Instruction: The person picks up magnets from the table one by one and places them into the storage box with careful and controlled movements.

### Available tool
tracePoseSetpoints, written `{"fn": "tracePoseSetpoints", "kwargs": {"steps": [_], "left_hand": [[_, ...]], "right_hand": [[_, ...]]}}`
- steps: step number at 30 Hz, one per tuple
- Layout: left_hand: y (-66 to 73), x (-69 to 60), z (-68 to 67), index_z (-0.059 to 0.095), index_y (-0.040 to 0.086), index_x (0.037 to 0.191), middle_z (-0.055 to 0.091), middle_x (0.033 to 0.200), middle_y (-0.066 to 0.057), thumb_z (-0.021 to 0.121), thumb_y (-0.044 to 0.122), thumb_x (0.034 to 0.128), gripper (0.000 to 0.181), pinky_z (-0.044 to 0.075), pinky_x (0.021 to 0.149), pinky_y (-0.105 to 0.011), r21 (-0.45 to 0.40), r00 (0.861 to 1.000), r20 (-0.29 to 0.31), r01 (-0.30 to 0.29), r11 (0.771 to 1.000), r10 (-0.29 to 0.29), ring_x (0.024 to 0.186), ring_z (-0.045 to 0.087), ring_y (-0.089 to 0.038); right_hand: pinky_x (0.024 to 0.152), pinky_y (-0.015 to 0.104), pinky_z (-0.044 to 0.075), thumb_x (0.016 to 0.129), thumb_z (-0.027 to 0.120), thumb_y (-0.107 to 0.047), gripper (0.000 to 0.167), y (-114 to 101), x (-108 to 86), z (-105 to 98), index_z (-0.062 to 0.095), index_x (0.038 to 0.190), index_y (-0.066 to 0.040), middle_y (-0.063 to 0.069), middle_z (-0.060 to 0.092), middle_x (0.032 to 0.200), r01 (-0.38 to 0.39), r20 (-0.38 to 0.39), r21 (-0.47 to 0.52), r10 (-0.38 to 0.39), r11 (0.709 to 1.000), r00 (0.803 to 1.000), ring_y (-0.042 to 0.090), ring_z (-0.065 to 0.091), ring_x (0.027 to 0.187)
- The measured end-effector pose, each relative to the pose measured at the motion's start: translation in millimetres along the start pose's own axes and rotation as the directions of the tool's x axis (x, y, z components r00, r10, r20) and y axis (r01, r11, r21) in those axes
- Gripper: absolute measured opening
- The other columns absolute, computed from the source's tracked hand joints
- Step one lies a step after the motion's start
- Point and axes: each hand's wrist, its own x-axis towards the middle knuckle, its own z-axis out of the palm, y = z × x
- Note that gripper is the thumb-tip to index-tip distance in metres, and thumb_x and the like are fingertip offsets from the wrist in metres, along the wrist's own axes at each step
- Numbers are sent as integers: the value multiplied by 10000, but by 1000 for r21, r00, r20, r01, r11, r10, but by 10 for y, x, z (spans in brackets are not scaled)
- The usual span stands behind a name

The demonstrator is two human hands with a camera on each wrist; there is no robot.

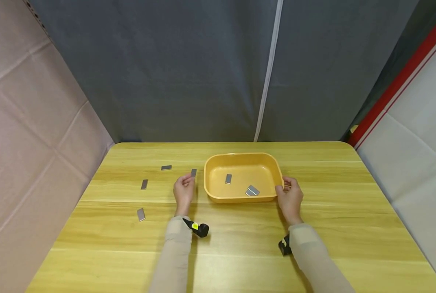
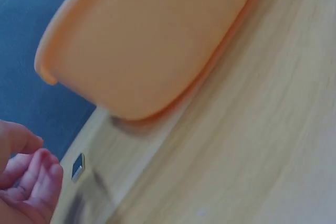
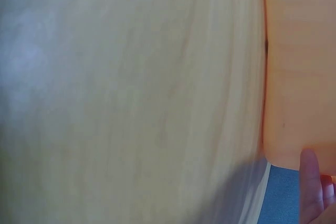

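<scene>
Right hand (image 1: 290,200) — half-curled on tray (image 1: 236,200)

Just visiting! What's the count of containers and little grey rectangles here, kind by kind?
Yellow tray: 1
Small grey rectangular pieces: 7 (3 inside the tray, two of them overlapping; 4 outside it)
Total: 8

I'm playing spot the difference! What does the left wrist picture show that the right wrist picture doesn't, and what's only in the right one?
Only the left wrist picture shows the left hand and, close to it, a small dark flat piece.

Only the right wrist picture shows the right hand, touching the orange tub.

Both show part of that tub, the wooden table and some bluish cloth.
</scene>
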Motion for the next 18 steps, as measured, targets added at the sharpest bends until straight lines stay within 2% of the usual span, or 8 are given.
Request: {"fn": "tracePoseSetpoints", "kwargs": {"steps": [3, 7, 14, 18], "left_hand": [[-37, 29, -13, 602, -68, 1017, 609, 926, -204, 564, 50, 826, 227, 477, 735, -364, 49, 1000, 0, 29, 998, -29, 849, 585, -301], [-78, 87, -29, 603, -65, 1021, 613, 941, -205, 559, 60, 829, 234, 477, 722, -345, 92, 998, 14, 56, 994, -57, 856, 585, -295], [-94, 159, -30, 584, -68, 1053, 601, 980, -204, 550, 62, 839, 252, 481, 731, -333, 111, 993, 55, 93, 989, -100, 886, 575, -292], [-108, 193, -16, 583, -69, 1056, 600, 985, -206, 549, 59, 839, 253, 483, 736, -330, 123, 993, 55, 96, 988, -103, 891, 578, -294]], "right_hand": [[571, 42, 358, 763, 528, -5, 310, 6, 0, -2, 547, 1069, 41, 205, 576, 970, 6, -2, -2, -6, 1000, 1000, 272, 572, 805], [570, 40, 355, 763, 527, -4, 309, 10, 0, -4, 548, 1068, 44, 207, 577, 965, 11, -3, -4, -11, 1000, 1000, 272, 571, 800], [577, 31, 352, 776, 525, -5, 304, 3, -10, -10, 540, 1075, 42, 204, 566, 982, 0, 10, 16, -1, 1000, 1000, 277, 562, 819], [571, 30, 356, 772, 525, -4, 304, 5, -2, -6, 541, 1071, 44, 202, 569, 978, 7, 7, 17, -7, 1000, 1000, 279, 565, 812]]}}
